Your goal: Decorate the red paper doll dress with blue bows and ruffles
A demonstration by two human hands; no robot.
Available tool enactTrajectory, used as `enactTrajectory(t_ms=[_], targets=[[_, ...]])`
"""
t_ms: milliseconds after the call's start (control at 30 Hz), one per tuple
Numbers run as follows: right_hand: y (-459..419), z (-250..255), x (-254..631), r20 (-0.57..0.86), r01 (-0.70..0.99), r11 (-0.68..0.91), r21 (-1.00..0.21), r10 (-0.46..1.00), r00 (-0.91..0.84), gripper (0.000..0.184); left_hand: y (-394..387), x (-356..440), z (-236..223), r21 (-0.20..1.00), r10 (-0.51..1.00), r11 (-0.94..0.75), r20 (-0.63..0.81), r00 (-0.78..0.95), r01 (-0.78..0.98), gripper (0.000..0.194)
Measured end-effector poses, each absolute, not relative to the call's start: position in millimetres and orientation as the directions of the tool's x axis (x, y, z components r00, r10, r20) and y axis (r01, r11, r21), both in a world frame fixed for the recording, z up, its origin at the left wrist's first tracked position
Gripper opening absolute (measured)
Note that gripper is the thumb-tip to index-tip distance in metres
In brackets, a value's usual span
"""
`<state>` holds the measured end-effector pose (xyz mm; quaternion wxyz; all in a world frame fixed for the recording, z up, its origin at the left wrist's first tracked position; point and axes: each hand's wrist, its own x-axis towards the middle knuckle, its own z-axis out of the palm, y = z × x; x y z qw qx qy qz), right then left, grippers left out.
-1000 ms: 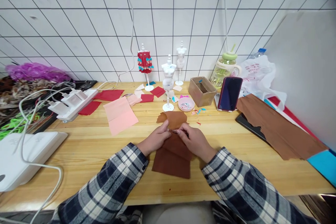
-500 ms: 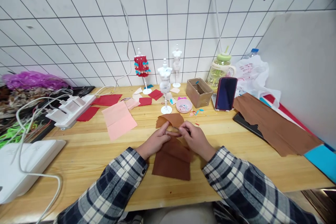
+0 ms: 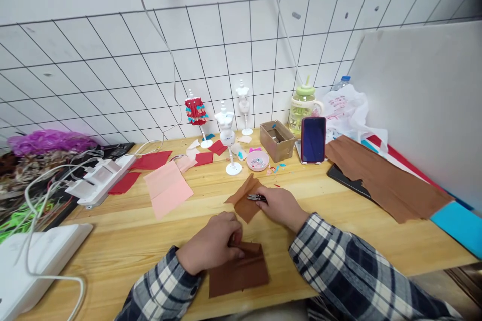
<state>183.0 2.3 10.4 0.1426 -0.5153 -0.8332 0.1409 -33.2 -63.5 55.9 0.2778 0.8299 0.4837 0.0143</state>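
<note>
My right hand is closed around a pair of thread snips, whose metal tips point left over a smaller brown fabric piece. That piece lies creased and angled on the table. Closer to me, the fingers of my left hand pinch the upper edge of a darker brown fabric piece, which lies folded along its top. The two brown pieces are apart. Beyond my hands stands a bare white mini dress form.
Behind are another bare form and one in a red ruffled dress. A pink dish of beads, cardboard box and phone stand to the right. Pink fabric and a power strip lie left; brown cloth lies right.
The brown fabric is now in two separate pieces. My left hand has drawn the darker one toward me, while my right hand stays by the smaller one with the snips showing. The view has tilted up.
</note>
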Motion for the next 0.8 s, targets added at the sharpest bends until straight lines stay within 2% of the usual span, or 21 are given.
enactTrajectory(t_ms=[67,133,233,333,433,533,600,633,667,733,800], targets=[[0.4,12.3,184.4,0.084,0.847,0.395,-0.355,0.916,-0.392,0.019,-62.6,-44.3,61.0,0.53,0.803,-0.297,-0.311,0.508,0.794,0.012],[0.5,14.0,186.4,0.054,0.852,0.362,-0.378,0.927,-0.37,0.023,-58.5,-58.5,67.6,0.576,0.824,-0.186,-0.35,0.446,0.796,0.008],[3.5,15.5,189.5,0.032,0.808,0.354,-0.471,0.922,-0.385,0.02,-46.9,-83.2,80.9,0.571,0.919,-0.11,-0.253,0.302,0.814,0.006],[6.6,15.6,193.1,0.086,0.766,0.399,-0.503,0.906,-0.415,0.013,-28.7,-114.2,93.9,0.471,0.987,-0.042,-0.12,0.111,0.881,0.015],[6.1,14.7,194.8,0.078,0.791,0.42,-0.445,0.898,-0.433,0.016,-7.2,-147.9,98.5,0.281,0.961,0.222,0.097,-0.258,0.934,0.029],[2.0,12.5,190.9,0.049,0.809,0.421,-0.41,0.896,-0.441,0.016,6.6,-163.1,92.5,0.197,0.913,0.32,0.195,-0.357,0.927,0.033],[-0.6,10.5,186.1,0.037,0.802,0.427,-0.417,0.89,-0.454,0.019,7.7,-152.9,85.9,0.118,0.876,0.256,0.39,-0.282,0.959,0.037],[-1.4,9.6,183.9,0.035,0.801,0.423,-0.423,0.892,-0.451,0.021,6.4,-142.1,82.4,0.12,0.86,0.173,0.466,-0.209,0.978,0.037],[-1.7,9.2,182.2,0.036,0.806,0.411,-0.426,0.898,-0.439,0.024,4.5,-128.7,78.6,0.15,0.882,0.025,0.461,-0.092,0.988,0.035],[-1.3,10.0,180.9,0.056,0.813,0.385,-0.437,0.913,-0.403,0.029,1.6,-99.1,69.2,0.292,0.924,-0.322,0.307,0.23,0.901,0.03],[-1.6,13.4,181.6,0.104,0.772,0.404,-0.49,0.907,-0.409,0.028,2.6,-74.2,56.0,0.399,0.867,-0.498,0.225,0.444,0.77,0.031]])
